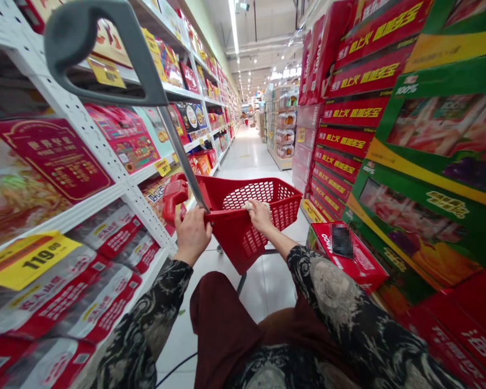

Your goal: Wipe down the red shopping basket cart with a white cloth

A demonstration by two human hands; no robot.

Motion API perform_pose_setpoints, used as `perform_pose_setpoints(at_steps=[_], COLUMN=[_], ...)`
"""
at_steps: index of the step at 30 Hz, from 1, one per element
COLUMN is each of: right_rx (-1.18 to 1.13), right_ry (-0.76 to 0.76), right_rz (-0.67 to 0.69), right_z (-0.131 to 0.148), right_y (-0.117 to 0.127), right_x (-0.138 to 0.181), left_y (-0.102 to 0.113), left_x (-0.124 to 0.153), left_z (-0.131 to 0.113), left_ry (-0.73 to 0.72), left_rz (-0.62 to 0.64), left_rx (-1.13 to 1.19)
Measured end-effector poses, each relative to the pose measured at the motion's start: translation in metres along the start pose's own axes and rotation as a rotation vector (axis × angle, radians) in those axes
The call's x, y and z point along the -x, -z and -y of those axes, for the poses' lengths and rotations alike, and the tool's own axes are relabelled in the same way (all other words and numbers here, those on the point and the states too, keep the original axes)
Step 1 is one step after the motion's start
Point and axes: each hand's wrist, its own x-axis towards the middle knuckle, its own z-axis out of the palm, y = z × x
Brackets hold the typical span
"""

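A red plastic shopping basket (230, 229) with lattice sides stands in front of my knees. From its near left corner a metal pole (182, 151) rises to a grey loop handle (148, 65). My left hand (192, 232) is closed on the basket's rim by the foot of the pole, just below a red moulded grip (175, 197). On the near rim, further right, my right hand (261, 217) presses a crumpled white cloth or tissue (250, 205) against the basket. Its fingertips reach over the edge and are partly hidden.
White shelving (146, 189) with packaged goods and yellow price tags lines the left. Stacked red drink cartons (344, 113) and green boxes (425, 200) rise on the right. A low red box (360, 262) juts out beside my right arm. The tiled aisle (251, 148) runs ahead.
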Motion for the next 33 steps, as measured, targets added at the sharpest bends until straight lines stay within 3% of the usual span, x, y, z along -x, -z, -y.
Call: perform_pose_setpoints(at_steps=[6,9,12,21,33], right_rx=[-0.152,-0.166,-0.137,-0.078,-0.017], right_ry=[0.172,0.285,0.349,0.305,0.319], right_rz=[0.053,0.097,0.14,0.194,0.199], right_z=[0.063,0.08,0.083,0.085,0.076], right_y=[-0.019,-0.022,-0.027,-0.047,-0.047], right_x=[0.008,0.013,0.013,-0.005,-0.009], left_y=[0.001,0.001,0.001,-0.007,0.001], left_x=[0.0,-0.001,-0.006,-0.025,-0.021], left_z=[-0.002,0.0,0.007,0.035,0.017], left_ry=[0.001,0.014,0.033,0.065,0.112], left_rz=[-0.005,0.01,0.034,0.114,0.158], left_rx=[0.001,0.015,0.026,0.015,-0.016])
